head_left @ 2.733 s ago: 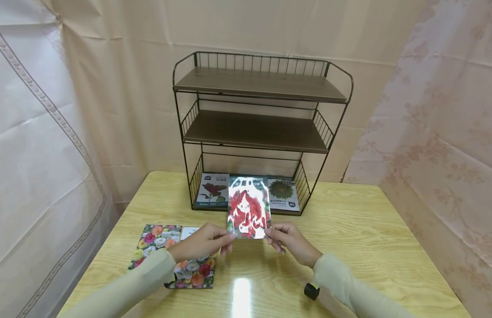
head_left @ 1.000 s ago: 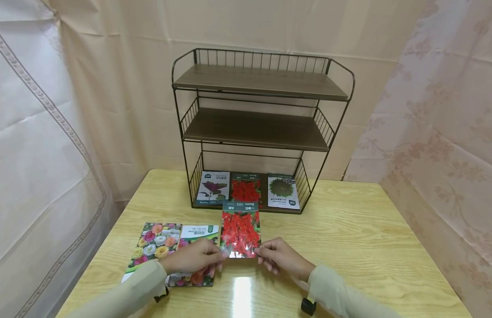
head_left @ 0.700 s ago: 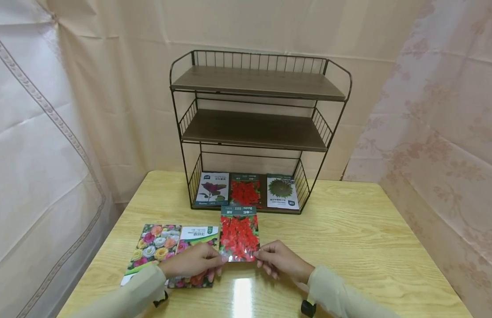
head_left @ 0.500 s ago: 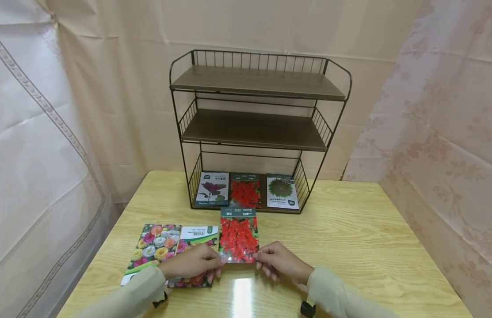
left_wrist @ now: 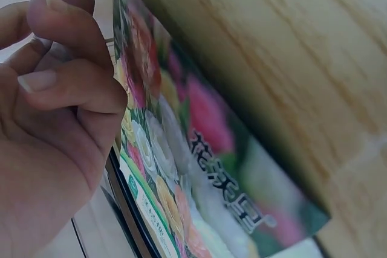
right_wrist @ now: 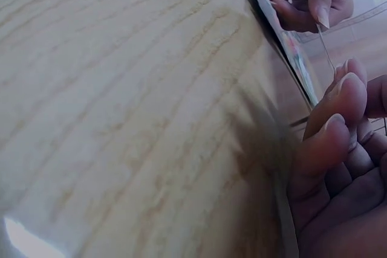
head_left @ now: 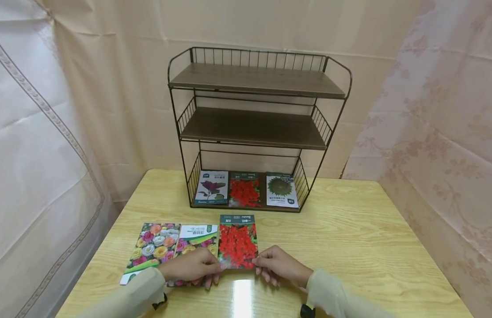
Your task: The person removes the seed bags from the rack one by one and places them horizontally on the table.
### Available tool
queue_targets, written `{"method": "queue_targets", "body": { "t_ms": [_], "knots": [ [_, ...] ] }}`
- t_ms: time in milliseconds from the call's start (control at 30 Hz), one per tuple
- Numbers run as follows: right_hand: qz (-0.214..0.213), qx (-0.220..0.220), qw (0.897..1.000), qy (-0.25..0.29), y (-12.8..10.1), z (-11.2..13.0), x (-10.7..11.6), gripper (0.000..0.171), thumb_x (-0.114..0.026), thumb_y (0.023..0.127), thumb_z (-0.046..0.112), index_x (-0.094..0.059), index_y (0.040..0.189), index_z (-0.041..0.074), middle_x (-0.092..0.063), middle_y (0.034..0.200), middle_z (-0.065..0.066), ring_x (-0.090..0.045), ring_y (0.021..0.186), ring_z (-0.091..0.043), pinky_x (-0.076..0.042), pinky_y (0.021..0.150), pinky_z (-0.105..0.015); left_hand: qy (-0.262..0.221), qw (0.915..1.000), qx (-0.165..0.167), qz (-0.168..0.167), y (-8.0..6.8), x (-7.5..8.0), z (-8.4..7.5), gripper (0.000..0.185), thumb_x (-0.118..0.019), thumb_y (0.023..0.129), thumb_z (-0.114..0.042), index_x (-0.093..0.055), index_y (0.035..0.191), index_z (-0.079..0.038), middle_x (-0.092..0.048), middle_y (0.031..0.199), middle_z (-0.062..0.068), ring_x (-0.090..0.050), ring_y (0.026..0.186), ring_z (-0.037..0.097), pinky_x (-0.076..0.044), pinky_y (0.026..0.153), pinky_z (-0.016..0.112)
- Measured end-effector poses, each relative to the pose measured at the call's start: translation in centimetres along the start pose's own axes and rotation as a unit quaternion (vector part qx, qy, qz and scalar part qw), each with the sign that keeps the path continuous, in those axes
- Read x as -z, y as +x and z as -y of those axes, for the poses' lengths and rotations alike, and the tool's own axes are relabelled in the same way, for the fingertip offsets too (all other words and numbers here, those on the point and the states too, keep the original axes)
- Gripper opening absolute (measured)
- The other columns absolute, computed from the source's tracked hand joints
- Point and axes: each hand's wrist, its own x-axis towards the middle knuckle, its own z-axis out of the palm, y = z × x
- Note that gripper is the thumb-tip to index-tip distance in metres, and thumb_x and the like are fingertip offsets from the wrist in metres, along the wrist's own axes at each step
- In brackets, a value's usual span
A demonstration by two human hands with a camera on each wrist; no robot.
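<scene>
Red-flower seed packet [head_left: 238, 241] lies flat on wooden table [head_left: 349, 247], in front of wire shelf rack [head_left: 257, 128], just right of rose packets [head_left: 170, 247]. We see left hand [head_left: 192, 267] pinch its near left corner with curled fingers, right hand [head_left: 279, 267] pinch near right corner likewise. Three more packets [head_left: 246, 190] sit on rack's bottom tier.
</scene>
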Motion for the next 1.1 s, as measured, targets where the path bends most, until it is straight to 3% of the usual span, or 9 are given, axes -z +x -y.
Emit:
{"method": "queue_targets", "body": {
  "t_ms": [500,767,1100],
  "knots": [
    [0.025,-0.016,1.0,0.001,-0.66,-0.56,-0.69,0.038,-0.062,0.103,0.024,-0.068,0.084,-0.008,-0.06,0.057,0.001,-0.041,0.04,-0.003,-0.035,0.037,-0.017,-0.002,0.999,0.01,0.044,-0.32,-0.68,0.55,0.046,-0.053,0.108,-0.037,-0.075,0.081,-0.007,-0.07,0.065,0.01,-0.037,0.038,0.003,-0.032,0.04,0.021],
    [0.037,-0.03,0.999,-0.007,-0.72,-0.3,-0.97,0.038,-0.061,0.103,0.022,-0.069,0.084,-0.009,-0.061,0.057,0.0,-0.041,0.038,-0.003,-0.034,0.036,-0.017,0.027,0.9986,0.004,0.046,-0.42,-0.66,0.43,0.048,-0.053,0.108,-0.038,-0.075,0.078,-0.008,-0.068,0.06,0.008,-0.032,0.04,0.004,-0.03,0.044,0.022],
    [0.056,-0.043,0.997,0.018,-0.46,-0.52,-0.82,0.037,-0.061,0.103,0.022,-0.069,0.083,-0.008,-0.061,0.056,0.001,-0.042,0.037,-0.002,-0.035,0.035,-0.016,0.043,0.998,0.011,0.045,-0.53,-0.8,0.07,0.049,-0.054,0.108,-0.038,-0.074,0.073,-0.008,-0.067,0.056,0.003,-0.027,0.038,0.002,-0.022,0.039,0.021]
  ]
}}
